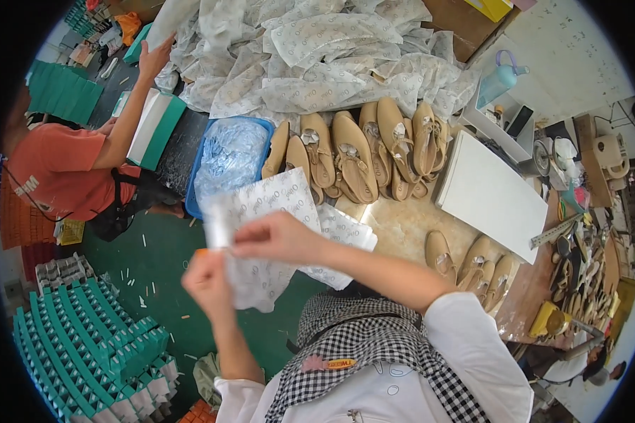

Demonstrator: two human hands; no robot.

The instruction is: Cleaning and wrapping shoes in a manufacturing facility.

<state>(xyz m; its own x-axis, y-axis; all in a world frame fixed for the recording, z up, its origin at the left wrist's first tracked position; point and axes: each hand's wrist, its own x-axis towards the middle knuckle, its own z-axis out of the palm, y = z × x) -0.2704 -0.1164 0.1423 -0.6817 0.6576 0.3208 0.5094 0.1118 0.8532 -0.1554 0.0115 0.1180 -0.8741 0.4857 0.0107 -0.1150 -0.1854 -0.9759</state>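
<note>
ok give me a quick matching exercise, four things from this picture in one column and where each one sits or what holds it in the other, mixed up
Things:
1. tissue paper sheet
2. blue water bottle
3. row of tan sandals
4. stack of green boxes

Places:
A. on the floor, lower left
B. on the table, below the heap of tissue paper
C. held between the left hand and the right hand
D. upper right, beside the white shelf

Pairs: 1-C, 2-D, 3-B, 4-A
</note>
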